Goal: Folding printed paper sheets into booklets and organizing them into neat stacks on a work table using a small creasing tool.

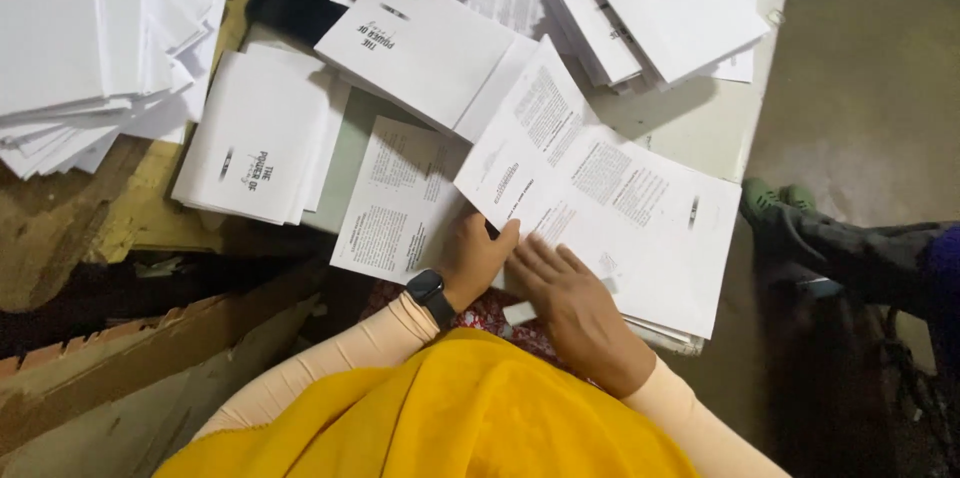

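A large white printed sheet [610,198] lies on top of a stack at the centre right. My right hand [570,298] rests flat on its near edge, fingers spread. My left hand [478,256], with a black watch on the wrist, touches the same sheet's near left corner with its thumb on the paper. Just left of it lies a smaller printed sheet [395,200]. Peach sleeves and yellow cloth cover my arms and lap.
Stacks of white booklets lie at the left [255,138], at the top centre [420,43] and at the top right [660,8]. A loose pile of white sheets [90,38] fills the top left. A wooden bench edge [60,228] and someone's dark shoe [800,228] flank me.
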